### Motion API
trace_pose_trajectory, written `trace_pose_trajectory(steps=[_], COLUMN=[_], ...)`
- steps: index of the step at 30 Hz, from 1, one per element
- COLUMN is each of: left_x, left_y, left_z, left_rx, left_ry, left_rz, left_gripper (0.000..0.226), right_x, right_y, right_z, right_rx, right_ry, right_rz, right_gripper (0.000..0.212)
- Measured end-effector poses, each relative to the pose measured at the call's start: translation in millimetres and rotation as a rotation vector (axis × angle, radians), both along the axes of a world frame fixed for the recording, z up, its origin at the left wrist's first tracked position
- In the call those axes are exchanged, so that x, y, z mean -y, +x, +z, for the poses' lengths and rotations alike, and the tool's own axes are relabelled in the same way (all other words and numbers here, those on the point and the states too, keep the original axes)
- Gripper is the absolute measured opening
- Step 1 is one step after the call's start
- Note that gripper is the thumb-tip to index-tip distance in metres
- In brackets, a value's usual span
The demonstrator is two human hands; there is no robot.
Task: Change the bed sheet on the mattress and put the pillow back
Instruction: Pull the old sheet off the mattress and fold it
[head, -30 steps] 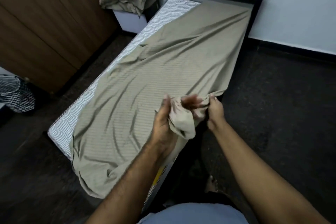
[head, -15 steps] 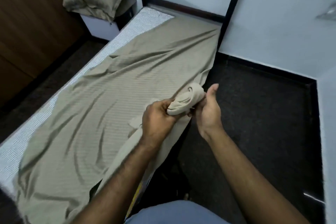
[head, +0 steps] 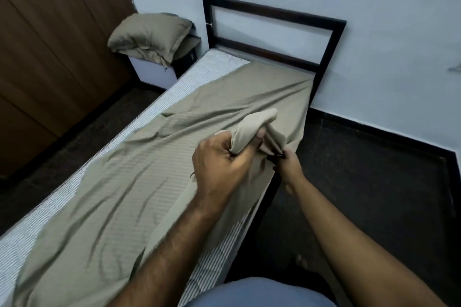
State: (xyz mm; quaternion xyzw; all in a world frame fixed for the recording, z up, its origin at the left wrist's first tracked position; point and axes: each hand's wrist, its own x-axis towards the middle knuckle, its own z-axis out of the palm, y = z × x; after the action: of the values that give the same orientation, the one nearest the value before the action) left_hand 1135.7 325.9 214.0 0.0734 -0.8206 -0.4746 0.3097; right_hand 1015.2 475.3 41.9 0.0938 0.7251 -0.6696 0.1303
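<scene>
A khaki striped bed sheet [head: 139,182] lies crumpled along the white striped mattress [head: 192,80], leaving the mattress's left strip and near right edge bare. My left hand [head: 222,164] grips a bunched fold of the sheet's right edge, raised above the bed. My right hand [head: 289,164] pinches the same edge lower down, at the mattress side. The matching khaki pillow [head: 149,36] rests on a white bedside unit, left of the headboard.
The dark bed frame's headboard [head: 274,15] stands against the pale wall. A brown wooden wardrobe [head: 50,45] fills the left side. Dark floor [head: 374,194] lies to the right of the bed. My bare foot [head: 301,262] shows near the frame.
The view has swung toward the headboard. Both hands have travelled along the sheet's right edge toward the head of the bed, with the bunched fold still held; my right hand now pinches the fabric.
</scene>
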Motion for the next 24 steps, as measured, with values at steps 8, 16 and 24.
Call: trace_pose_trajectory(steps=[8,16,24], left_x=[-26.2,-84.1,-135.8], left_y=[-90.9,-189.4,-222.2], left_z=[5.7,11.3,24.9], left_rx=[0.463,0.452,0.045], left_ry=[-0.171,-0.449,-0.259], left_rz=[-0.245,-0.092,0.272], left_gripper=[0.134,0.071,0.019], right_x=[-6.2,-66.3,-107.2], right_y=[-53.6,-148.6,-237.9], right_z=[80.2,115.0,-1.9], right_rx=[-0.612,-0.959,-0.631], right_ry=[0.234,0.165,0.661], right_rz=[0.021,0.211,0.338], right_gripper=[0.023,0.028,0.018])
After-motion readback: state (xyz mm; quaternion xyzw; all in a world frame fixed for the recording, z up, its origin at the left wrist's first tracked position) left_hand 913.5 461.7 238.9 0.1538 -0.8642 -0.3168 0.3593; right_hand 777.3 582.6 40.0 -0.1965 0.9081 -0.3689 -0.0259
